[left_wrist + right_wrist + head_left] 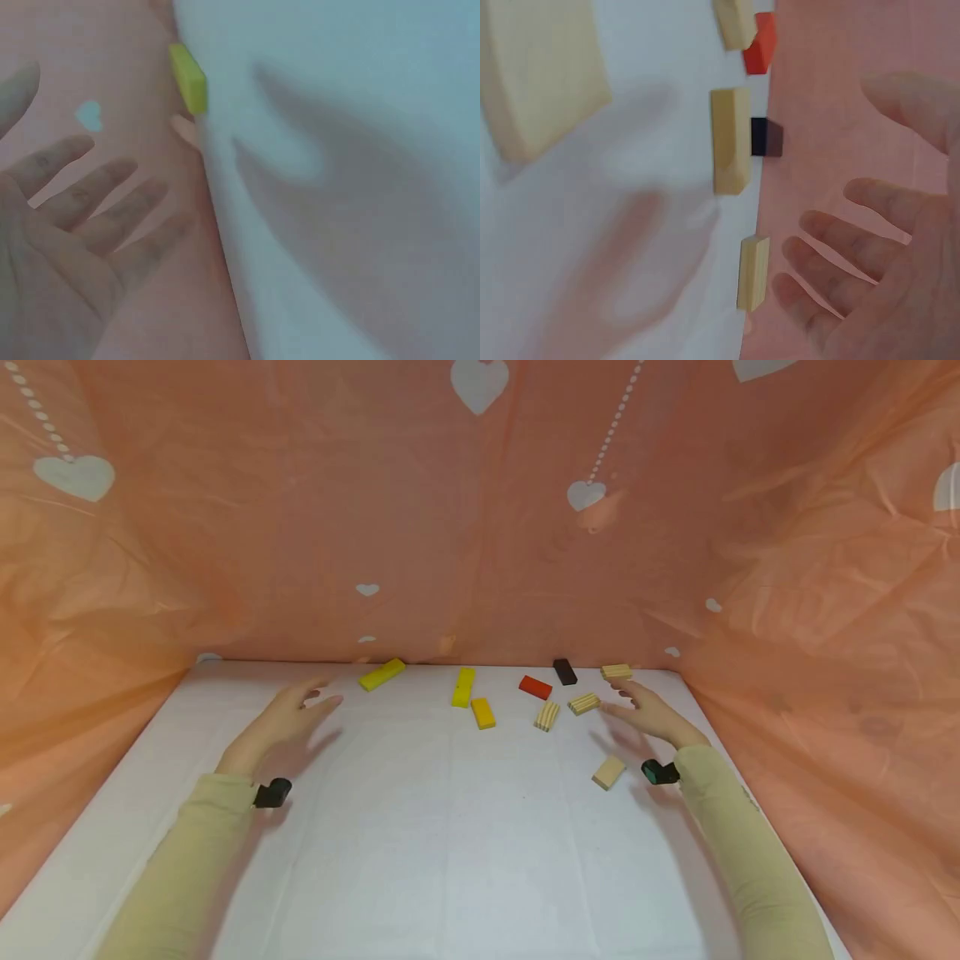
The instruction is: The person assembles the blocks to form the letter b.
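Observation:
My left hand point(279, 727) hovers over the left of the white table, fingers relaxed and apart, holding nothing. Nearest to it lies a yellow block point(382, 674) by the back edge. My right hand point(651, 714) hovers at the right, fingers loosely spread and nothing in them. Close by its fingertips are a striped wooden block point(583, 703) and another wooden block point(617, 672) farther back. A plain wooden block point(609, 772) lies nearer to me, left of the right wrist. In the right wrist view the open palm faces the wooden blocks point(731, 142).
Mid-table at the back lie a second yellow block point(462, 687), an orange-yellow block point(483, 713), a red block point(536, 687), a striped block point(547, 717) and a black block point(565, 672). An orange curtain point(337, 510) with hearts encloses the back and sides.

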`<state>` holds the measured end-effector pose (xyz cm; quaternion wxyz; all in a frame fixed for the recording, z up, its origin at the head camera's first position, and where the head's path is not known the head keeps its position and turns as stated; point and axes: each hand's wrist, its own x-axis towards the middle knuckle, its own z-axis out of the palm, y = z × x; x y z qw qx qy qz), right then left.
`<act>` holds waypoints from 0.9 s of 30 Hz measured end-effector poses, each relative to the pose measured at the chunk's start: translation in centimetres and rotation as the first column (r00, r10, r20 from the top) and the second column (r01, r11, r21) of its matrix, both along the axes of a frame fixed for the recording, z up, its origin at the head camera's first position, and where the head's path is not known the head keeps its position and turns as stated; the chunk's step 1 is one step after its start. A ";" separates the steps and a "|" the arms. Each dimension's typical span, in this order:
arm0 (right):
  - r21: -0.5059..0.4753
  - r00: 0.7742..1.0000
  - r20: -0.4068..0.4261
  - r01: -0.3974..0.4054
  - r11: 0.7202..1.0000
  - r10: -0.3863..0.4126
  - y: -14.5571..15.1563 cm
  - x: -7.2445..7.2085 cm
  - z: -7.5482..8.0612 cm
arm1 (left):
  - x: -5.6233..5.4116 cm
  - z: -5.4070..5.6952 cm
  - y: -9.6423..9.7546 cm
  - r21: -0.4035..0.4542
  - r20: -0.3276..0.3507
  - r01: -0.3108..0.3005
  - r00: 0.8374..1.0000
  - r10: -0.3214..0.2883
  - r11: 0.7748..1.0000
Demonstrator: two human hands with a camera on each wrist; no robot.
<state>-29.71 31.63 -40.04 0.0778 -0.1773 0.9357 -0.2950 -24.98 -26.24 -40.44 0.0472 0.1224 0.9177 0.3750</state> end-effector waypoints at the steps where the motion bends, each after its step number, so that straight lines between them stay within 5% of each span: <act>1: -0.024 1.000 0.017 0.009 1.000 -0.008 -0.1 0.1 0.1 | 0.0 0.1 0.1 0.029 -0.004 0.003 1.000 -0.003 1.000; 6: -0.118 0.997 0.071 0.035 0.992 -0.027 -0.6 0.4 0.8 | -0.2 0.7 0.8 0.154 -0.008 0.043 0.999 -0.043 0.987; 12: -0.216 0.994 0.109 0.039 0.976 -0.015 -1.1 0.7 1.4 | -0.2 1.2 1.9 0.285 0.076 0.057 0.994 -0.082 0.957; 21: -0.385 0.986 0.162 0.034 0.922 0.032 -2.3 0.7 2.1 | -0.7 1.3 4.4 0.564 0.134 0.075 0.974 -0.180 0.823; 27: -0.448 0.982 0.187 0.049 0.893 0.040 -3.3 0.9 2.4 | -1.1 1.1 6.4 0.623 0.181 0.047 0.963 -0.202 0.781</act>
